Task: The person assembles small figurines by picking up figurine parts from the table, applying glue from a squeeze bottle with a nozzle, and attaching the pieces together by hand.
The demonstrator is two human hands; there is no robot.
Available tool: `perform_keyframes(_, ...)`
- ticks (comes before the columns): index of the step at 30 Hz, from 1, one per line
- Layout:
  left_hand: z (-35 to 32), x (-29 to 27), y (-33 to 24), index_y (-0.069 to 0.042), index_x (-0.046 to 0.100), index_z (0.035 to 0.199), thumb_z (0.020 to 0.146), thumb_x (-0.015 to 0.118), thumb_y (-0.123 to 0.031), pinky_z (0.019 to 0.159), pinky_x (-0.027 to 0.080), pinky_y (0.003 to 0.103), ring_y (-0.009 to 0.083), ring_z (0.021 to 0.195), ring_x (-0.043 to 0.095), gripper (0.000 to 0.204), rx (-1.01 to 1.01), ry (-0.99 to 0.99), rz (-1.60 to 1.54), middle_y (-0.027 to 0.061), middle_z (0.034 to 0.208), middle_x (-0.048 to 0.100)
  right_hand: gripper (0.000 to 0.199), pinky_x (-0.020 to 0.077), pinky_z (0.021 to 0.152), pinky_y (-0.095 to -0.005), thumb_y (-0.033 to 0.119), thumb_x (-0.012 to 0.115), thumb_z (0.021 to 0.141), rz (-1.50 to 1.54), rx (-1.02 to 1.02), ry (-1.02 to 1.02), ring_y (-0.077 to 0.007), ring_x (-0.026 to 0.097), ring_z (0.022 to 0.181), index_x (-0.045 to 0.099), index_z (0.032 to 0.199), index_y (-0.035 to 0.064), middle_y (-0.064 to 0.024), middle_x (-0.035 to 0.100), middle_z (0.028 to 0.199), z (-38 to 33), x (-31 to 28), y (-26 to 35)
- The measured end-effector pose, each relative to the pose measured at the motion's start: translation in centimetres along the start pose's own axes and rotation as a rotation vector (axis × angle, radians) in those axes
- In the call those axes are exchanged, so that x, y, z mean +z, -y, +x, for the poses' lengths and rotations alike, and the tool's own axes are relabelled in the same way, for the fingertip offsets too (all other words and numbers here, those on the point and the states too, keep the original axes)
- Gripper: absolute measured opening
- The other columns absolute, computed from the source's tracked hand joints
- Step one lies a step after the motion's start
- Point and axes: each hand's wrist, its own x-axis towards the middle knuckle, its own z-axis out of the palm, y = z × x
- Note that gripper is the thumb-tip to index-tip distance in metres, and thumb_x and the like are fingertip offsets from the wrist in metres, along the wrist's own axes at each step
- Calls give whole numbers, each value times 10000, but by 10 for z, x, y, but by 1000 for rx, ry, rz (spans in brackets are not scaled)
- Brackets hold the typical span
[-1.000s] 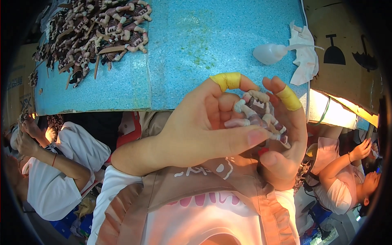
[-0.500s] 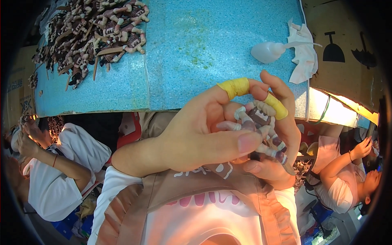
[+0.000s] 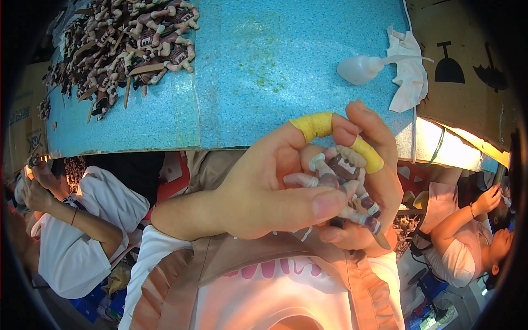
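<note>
A small painted figurine (image 3: 345,168) with brown clothing and pale limbs lies between my two hands, just in front of the table edge. My left hand (image 3: 258,190) is closed on it, the thumb pressed across its lower part. Around the figurine's other side curls my right hand (image 3: 388,176), also gripping it. Yellow tape (image 3: 315,125) wraps my left index finger, and another yellow strip (image 3: 367,154) wraps a finger of my right hand. My fingers hide part of the figurine. A brown blade-like tip sticks out at its lower right.
A heap of similar figurines (image 3: 137,47) covers the far left of the blue table (image 3: 247,99). At the right lie a white squeeze bottle (image 3: 360,70) with a long nozzle and a white cloth (image 3: 406,85). Cardboard (image 3: 467,104) borders the right side. People (image 3: 77,220) sit on both sides.
Both hands have shifted slightly left with the figurine between them, and it is turned a little. The table's contents look unchanged.
</note>
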Motion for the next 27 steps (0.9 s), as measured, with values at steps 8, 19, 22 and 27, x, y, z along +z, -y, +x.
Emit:
perform_keyframes(8,4,-11,2,28,179,1343,755,665,-287,914,416,319,223,1084,498,826,85,101,49,170,1164,482,888,381,938,-375,339,782,559,141,6,3,-302,365,1215,398,1254,-58,-238,274,1359,-1,12,1)
perform_keyframes(19,16,-29,15,-45,276,1275,837,479,19,935,357,330,161,1094,420,487,396,325,97,95,1199,412,615,410,873,-336,-59,649,673,352,250,-189,-278,514,1021,421,1244,-35,-215,459,1201,-10,25,8)
perform_keyframes(22,14,-30,16,-53,294,1238,844,492,7,921,373,330,165,1073,433,445,390,311,53,98,1190,407,614,424,822,-337,-62,648,637,-80,-26,-88,-291,533,958,455,1219,-28,-197,487,1183,0,18,1)
perform_keyframes(27,10,-29,17,-65,304,1200,831,500,5,887,402,322,161,1025,455,424,347,192,65,100,1151,409,584,421,771,-343,-34,651,619,-134,-83,-98,-296,536,911,494,1182,-32,-191,512,1160,1,20,-5)
